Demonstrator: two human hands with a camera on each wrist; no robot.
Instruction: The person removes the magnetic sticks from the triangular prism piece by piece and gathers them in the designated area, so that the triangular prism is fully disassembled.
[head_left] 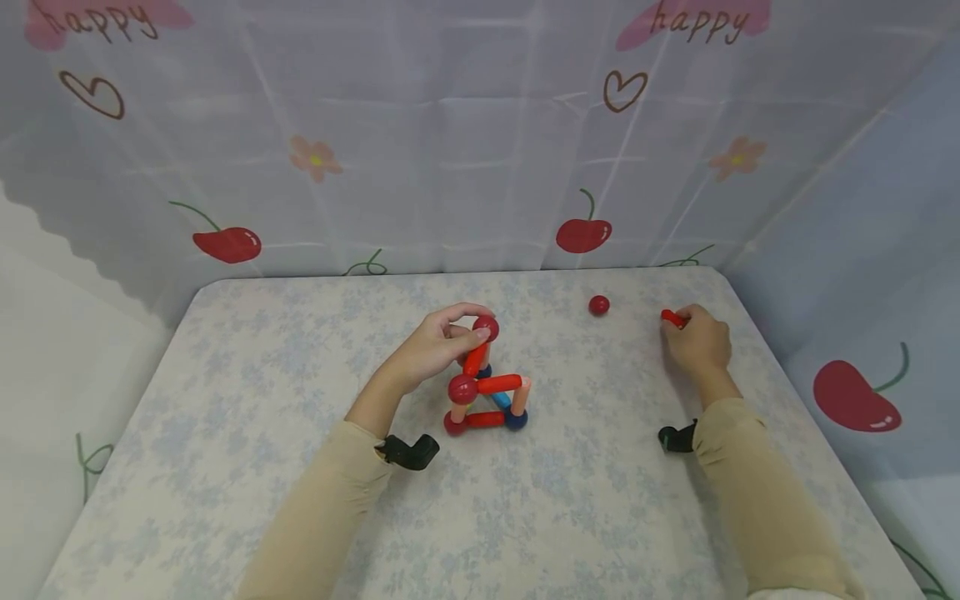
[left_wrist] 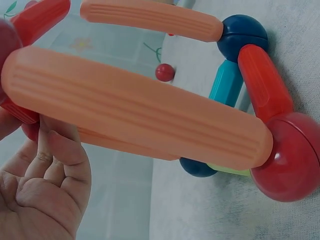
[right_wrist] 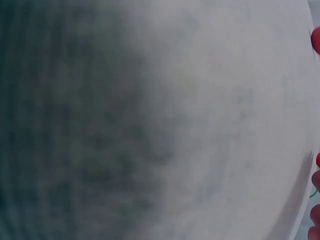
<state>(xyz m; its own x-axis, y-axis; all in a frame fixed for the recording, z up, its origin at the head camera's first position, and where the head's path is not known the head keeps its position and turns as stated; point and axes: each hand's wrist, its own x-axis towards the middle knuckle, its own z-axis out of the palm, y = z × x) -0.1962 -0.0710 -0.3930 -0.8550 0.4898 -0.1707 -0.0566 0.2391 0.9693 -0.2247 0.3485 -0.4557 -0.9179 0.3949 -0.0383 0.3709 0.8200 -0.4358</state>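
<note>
Fingers of the left hand (head_left: 437, 346) pinched the red ball (head_left: 491, 322) atop a rod-and-ball frame (head_left: 499, 384) on the bench (head_left: 300, 375); those of the right hand (head_left: 701, 342), at its two o'clock, gripped a red rod (head_left: 671, 317). Apparently a fetching step, it called next for a carry toward nine o'clock.

Head view: high over table (head_left: 570, 500), well back, facing forward and down to curtain (head_left: 487, 167). Left wrist: very close, tipped sideways, looking past stick-and-ball frame (head_left: 497, 385) toward curtain; shares frame and left grip (head_left: 431, 348) with head view. Right wrist: close over table, largely blurred; red ball (right_wrist: 316, 41) at right edge, probably head view's lone one.
</note>
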